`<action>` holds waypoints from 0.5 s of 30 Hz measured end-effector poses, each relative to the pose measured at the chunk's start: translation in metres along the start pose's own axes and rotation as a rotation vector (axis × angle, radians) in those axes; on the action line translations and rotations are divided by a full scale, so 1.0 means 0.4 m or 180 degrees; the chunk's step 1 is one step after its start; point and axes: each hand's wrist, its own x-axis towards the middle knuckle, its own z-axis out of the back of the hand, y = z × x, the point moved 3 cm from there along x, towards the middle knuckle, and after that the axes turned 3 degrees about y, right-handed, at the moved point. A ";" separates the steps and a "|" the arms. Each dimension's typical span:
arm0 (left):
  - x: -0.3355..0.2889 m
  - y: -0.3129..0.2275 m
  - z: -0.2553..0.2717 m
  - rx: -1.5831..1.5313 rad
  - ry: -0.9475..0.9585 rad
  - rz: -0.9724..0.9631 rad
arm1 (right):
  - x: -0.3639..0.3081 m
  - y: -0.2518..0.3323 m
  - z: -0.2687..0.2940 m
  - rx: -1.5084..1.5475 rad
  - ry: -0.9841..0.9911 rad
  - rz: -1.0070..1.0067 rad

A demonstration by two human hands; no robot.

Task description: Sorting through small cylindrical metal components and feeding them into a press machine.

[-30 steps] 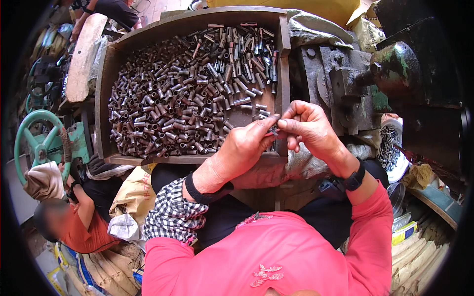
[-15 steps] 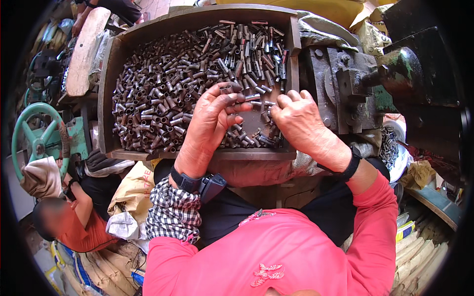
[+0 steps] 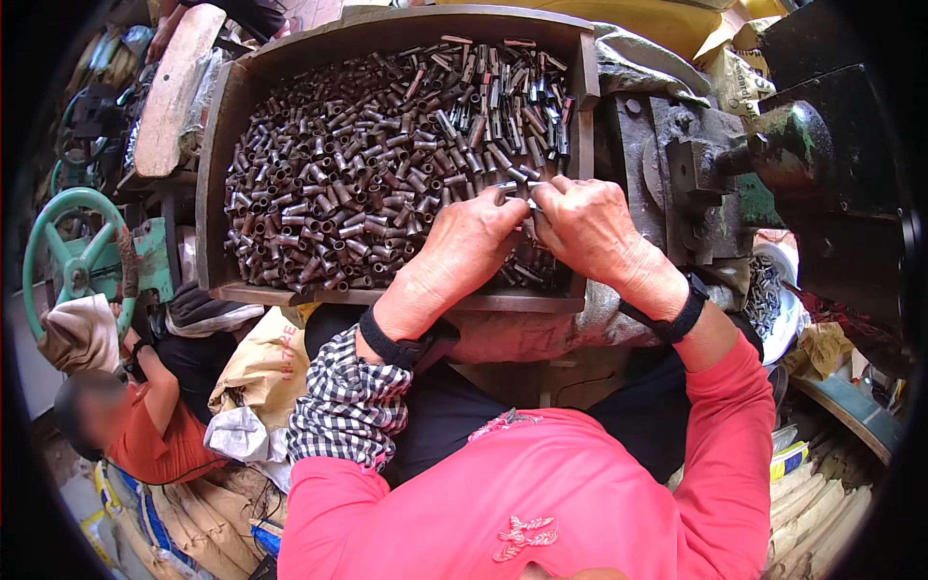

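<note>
Both of my hands are close together over the right part of a wooden tray (image 3: 215,179). My left hand (image 3: 462,242) is closed, its thumb and fingers pinched on a short metal tube that is mostly hidden. Against it is my right hand (image 3: 592,227), also closed, with its fingertips pressed together; what it grips is covered by the fingers. Below and around them lies a heap of short dark metal tubes (image 3: 333,193). Longer, shinier metal pieces (image 3: 512,97) lie at the tray's far right.
A dark machine (image 3: 701,184) stands right of the tray, with a white basin of small metal parts (image 3: 764,295) nearer me. At left are a green handwheel (image 3: 77,271), a wooden board (image 3: 179,92) and another person in orange (image 3: 159,435). Sacks (image 3: 256,372) lie about.
My left hand has moved right and turned palm down, meeting my right hand. The tube seen at its fingertips is now mostly hidden. My right hand has barely moved.
</note>
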 end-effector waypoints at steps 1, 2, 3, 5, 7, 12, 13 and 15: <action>0.005 -0.001 -0.005 0.0131 0.0044 -0.0021 | -0.005 -0.004 0.001 0.0005 -0.0003 -0.0005; 0.009 -0.003 -0.010 0.0263 0.0089 -0.0041 | -0.013 -0.009 0.008 0.0229 -0.0166 -0.0106; 0.012 -0.006 -0.014 0.0262 0.0099 -0.0044 | -0.022 -0.012 0.016 0.0451 -0.0327 -0.0212; 0.018 -0.016 -0.022 0.0490 0.0246 -0.0212 | -0.037 -0.017 0.033 0.0882 -0.0581 -0.0536; 0.017 -0.010 -0.032 0.0641 0.0329 -0.0259 | -0.042 -0.025 0.043 0.1301 -0.0564 -0.0690; 0.019 -0.007 -0.044 0.0813 0.0489 -0.0242 | -0.059 -0.046 0.032 0.2093 -0.0280 -0.0790; 0.019 -0.005 -0.047 0.0814 0.0488 -0.0247 | -0.065 -0.051 0.030 0.2091 -0.0284 -0.0792; 0.018 -0.006 -0.032 0.0431 -0.0047 -0.0256 | -0.079 -0.064 0.007 0.3487 0.0138 -0.1499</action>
